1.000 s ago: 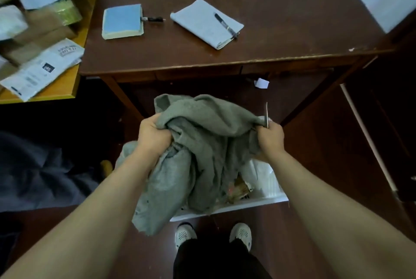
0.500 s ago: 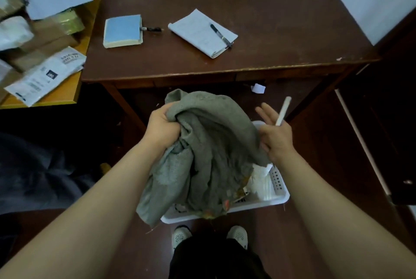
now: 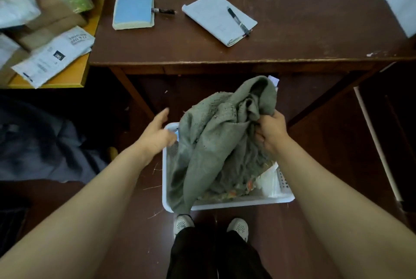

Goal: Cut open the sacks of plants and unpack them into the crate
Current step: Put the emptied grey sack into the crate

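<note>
Head: R fingers (image 3: 262,131) clench sack (image 3: 213,134), L fingers (image 3: 162,115) spread nearby.

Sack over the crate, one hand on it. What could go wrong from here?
1. Only the right hand grips the sack; the left hand is open and off it. A shake could make the bunched cloth swing or slip.
2. The sack's lower edge hangs past the near left corner of the crate, so plants or soil may drop on the floor, where stray stalks already lie.
3. The sack hides most of the crate, so a spill could go unseen.
</note>
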Demonstrator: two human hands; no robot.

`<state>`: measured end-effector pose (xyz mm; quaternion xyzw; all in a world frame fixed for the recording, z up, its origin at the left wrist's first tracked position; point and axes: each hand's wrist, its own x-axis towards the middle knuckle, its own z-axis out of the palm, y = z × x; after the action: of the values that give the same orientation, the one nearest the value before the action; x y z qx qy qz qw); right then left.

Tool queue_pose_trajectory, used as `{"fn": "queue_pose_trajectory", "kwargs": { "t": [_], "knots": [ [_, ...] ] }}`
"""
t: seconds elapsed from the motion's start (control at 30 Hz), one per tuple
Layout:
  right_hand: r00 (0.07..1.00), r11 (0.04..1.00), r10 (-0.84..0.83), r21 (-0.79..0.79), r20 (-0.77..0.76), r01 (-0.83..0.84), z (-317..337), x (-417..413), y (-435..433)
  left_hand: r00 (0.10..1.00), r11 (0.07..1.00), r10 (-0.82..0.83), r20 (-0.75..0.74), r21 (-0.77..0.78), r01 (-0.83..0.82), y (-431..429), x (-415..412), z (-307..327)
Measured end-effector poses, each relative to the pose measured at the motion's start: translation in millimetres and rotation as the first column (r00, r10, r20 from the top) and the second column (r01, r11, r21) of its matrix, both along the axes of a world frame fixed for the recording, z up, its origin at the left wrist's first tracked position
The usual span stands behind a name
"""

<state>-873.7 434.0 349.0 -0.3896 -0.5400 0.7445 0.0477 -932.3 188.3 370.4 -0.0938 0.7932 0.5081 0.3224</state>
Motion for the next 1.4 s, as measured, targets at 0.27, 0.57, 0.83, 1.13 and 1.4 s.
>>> {"fn": "queue_pose_trajectory", "kwargs": {
  "t": [0.27,0.57,0.83,1.13,1.4],
  "knots": [
    [0.996,0.988,-0.088,-0.123,0.020,0.090,-13.3,-1.2,26.6,0.958,0.801,-0.182,0.223,-0.531,0.276,-6.1,52.1,-120.8],
    [0.951,0.960,-0.278,0.025,0.134,0.278,-10.7,11.4,70.1,0.974,0.951,0.123,-0.188,-0.258,-0.170,27.5,1.8,-62.2],
    [0.927,0.929,-0.352,0.172,0.127,0.329,23.3,19.6,97.1,0.987,0.987,-0.087,-0.137,0.122,0.104,76.7,-18.6,52.5],
    [0.874,0.895,-0.443,0.151,0.200,0.419,41.5,43.3,121.3,0.990,0.982,0.076,-0.115,0.179,-0.055,82.1,-25.6,84.7],
    [0.904,0.912,-0.409,0.106,0.126,0.397,47.9,46.1,133.8,0.978,0.965,0.180,-0.101,0.213,-0.156,86.0,-21.8,95.0]
  ]
}}
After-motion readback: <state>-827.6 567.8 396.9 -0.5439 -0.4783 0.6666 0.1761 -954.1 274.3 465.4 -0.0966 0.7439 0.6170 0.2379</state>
